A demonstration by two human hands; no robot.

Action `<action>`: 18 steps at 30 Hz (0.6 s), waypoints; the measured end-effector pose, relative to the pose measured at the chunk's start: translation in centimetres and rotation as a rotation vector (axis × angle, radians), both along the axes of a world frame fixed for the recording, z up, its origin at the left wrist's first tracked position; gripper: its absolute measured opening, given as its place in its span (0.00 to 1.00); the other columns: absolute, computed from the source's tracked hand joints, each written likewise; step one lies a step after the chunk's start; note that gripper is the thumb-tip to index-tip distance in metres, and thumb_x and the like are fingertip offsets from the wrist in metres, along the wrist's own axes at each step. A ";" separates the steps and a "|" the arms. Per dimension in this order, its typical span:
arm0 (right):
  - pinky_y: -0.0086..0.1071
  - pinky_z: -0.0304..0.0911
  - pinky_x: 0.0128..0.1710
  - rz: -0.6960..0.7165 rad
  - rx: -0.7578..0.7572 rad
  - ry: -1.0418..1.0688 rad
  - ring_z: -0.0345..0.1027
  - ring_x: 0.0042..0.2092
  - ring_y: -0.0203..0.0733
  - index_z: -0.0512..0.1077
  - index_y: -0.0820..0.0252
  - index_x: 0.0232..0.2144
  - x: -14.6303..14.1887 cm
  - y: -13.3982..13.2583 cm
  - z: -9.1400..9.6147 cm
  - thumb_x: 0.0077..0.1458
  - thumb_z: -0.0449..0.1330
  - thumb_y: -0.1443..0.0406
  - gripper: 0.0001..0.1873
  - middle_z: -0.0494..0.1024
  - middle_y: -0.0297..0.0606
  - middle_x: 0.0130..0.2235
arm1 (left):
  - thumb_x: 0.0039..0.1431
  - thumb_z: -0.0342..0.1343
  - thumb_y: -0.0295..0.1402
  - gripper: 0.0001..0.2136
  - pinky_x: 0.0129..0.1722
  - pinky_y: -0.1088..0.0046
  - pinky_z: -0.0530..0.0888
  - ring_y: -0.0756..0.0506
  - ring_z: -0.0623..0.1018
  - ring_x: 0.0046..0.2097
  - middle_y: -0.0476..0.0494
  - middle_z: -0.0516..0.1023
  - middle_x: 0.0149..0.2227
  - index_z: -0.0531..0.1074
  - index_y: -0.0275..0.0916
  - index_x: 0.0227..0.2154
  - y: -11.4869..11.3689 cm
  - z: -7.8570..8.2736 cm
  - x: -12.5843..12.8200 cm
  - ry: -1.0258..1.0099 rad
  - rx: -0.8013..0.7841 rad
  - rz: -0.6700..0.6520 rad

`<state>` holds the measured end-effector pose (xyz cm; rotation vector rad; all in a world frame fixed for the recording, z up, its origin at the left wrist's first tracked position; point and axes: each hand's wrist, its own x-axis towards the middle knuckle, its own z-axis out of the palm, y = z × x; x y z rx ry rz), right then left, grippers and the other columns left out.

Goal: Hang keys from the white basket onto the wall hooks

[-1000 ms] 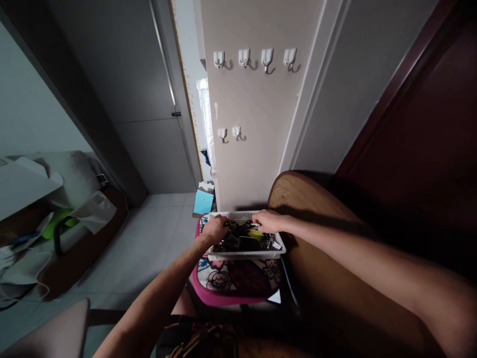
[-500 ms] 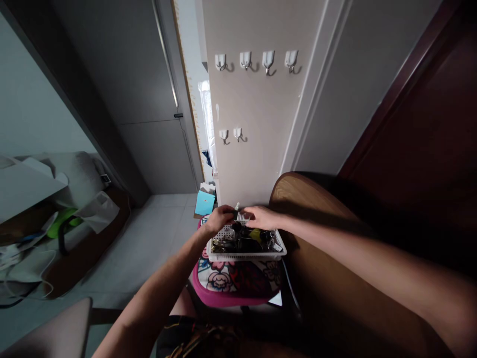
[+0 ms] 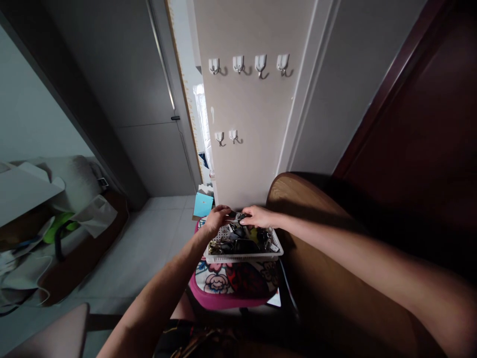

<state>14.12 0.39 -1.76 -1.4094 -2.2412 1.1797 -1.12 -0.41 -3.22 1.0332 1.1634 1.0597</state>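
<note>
A white plastic basket (image 3: 242,258) full of several small dark items, keys among them, rests on a pink flowered stool (image 3: 231,288). Both of my hands hover over its far edge. My left hand (image 3: 216,220) and my right hand (image 3: 257,216) are closed, pinching a small dark item (image 3: 235,217) between them, a key or fob. It is too small to name surely. Wall hooks (image 3: 246,63) hang in a row above, with two lower hooks (image 3: 225,135) beneath them.
A round wooden table (image 3: 320,233) stands at the right, next to the stool. A blue box (image 3: 203,204) lies on the tiled floor by the wall. Clutter, a bag and a sofa (image 3: 70,199) fill the left side. A dark door (image 3: 428,124) is at the right.
My hands rose out of the basket and came together at its far edge, lifting a small dark item. The view shifted slightly.
</note>
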 end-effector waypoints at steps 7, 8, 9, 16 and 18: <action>0.21 0.52 0.17 -0.159 -0.176 0.150 0.56 0.20 0.26 0.60 0.62 0.23 0.0 0.1 0.3 0.39 0.52 0.61 0.09 0.62 0.29 0.20 | 0.35 0.48 0.22 0.11 0.34 0.74 0.64 0.50 0.68 0.33 0.45 0.67 0.31 0.65 0.35 0.28 -0.4 -1.1 0.1 0.555 0.371 0.126; 0.21 0.52 0.17 -0.164 -0.178 0.175 0.56 0.20 0.26 0.60 0.62 0.23 0.0 0.1 0.2 0.39 0.52 0.62 0.08 0.62 0.28 0.20 | 0.35 0.48 0.21 0.12 0.35 0.74 0.64 0.50 0.68 0.35 0.45 0.67 0.33 0.65 0.36 0.28 -0.6 -1.0 0.3 0.595 0.431 0.110; 0.21 0.52 0.17 -0.165 -0.177 0.195 0.56 0.20 0.26 0.60 0.62 0.23 -0.1 0.1 0.2 0.39 0.52 0.63 0.08 0.61 0.28 0.20 | 0.35 0.48 0.21 0.12 0.36 0.74 0.64 0.50 0.67 0.35 0.46 0.67 0.34 0.65 0.36 0.28 -0.8 -1.0 0.4 0.616 0.481 0.082; 0.21 0.51 0.17 -0.143 -0.133 0.283 0.54 0.19 0.26 0.61 0.62 0.24 -0.2 -0.1 0.3 0.39 0.52 0.66 0.06 0.62 0.27 0.19 | 0.37 0.49 0.22 0.13 0.31 0.77 0.66 0.52 0.69 0.30 0.46 0.69 0.30 0.64 0.34 0.30 -1.1 -0.8 1.2 0.490 0.418 -0.042; 0.21 0.50 0.17 -0.136 -0.118 0.306 0.54 0.19 0.26 0.61 0.63 0.25 -0.4 -0.1 0.6 0.39 0.51 0.66 0.06 0.61 0.27 0.18 | 0.37 0.49 0.22 0.12 0.30 0.77 0.66 0.53 0.68 0.29 0.46 0.69 0.29 0.64 0.33 0.30 -1.1 -0.8 1.1 0.455 0.390 -0.046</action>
